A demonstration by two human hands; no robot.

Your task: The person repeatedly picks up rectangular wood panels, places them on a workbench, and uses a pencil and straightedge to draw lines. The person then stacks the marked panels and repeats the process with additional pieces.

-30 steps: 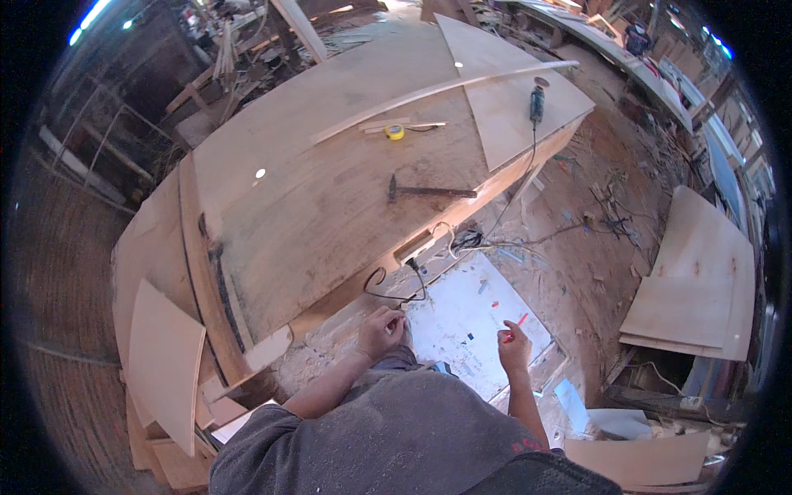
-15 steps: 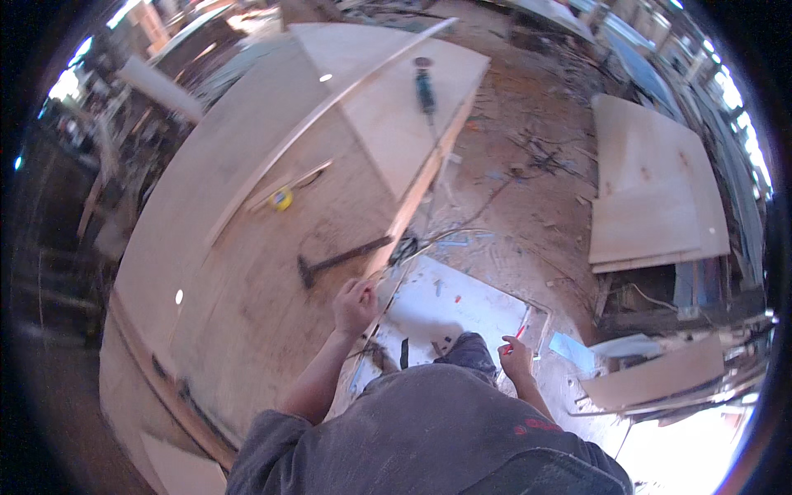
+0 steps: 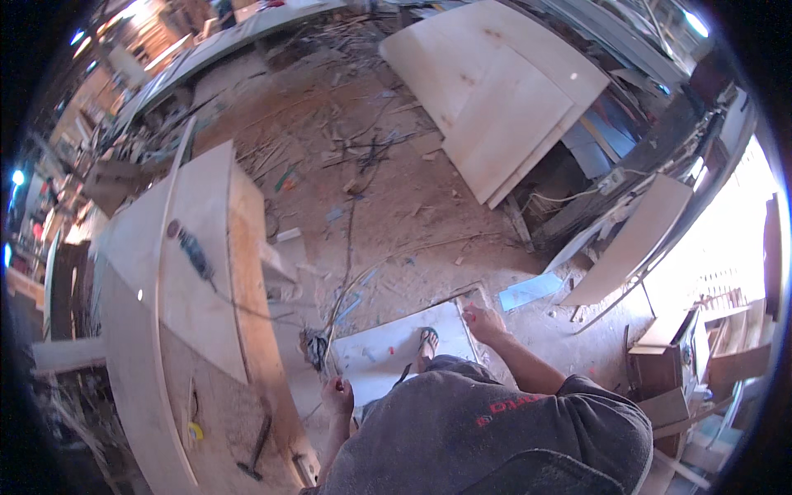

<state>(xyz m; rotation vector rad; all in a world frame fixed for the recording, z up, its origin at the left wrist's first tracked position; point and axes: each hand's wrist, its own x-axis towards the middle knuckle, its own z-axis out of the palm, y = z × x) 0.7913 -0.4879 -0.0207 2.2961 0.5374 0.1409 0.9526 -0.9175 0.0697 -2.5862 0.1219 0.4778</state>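
Left hand [image 3: 337, 397] farther from one hammer [image 3: 261, 444]

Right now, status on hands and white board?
Left hand near left edge of white board, right hand near right; grips unclear. Sandaled foot covers part. Cable bundle alongside.

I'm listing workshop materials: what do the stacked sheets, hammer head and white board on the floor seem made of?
Stacked sheets: probably plywood, unpainted; pale tan faces with darker, knot-like spots.
Hammer head: likely steel, dull; it looks dark throughout.
White board: perhaps a painted or laminated panel; its face is flat and pale, but the core can't be made out.
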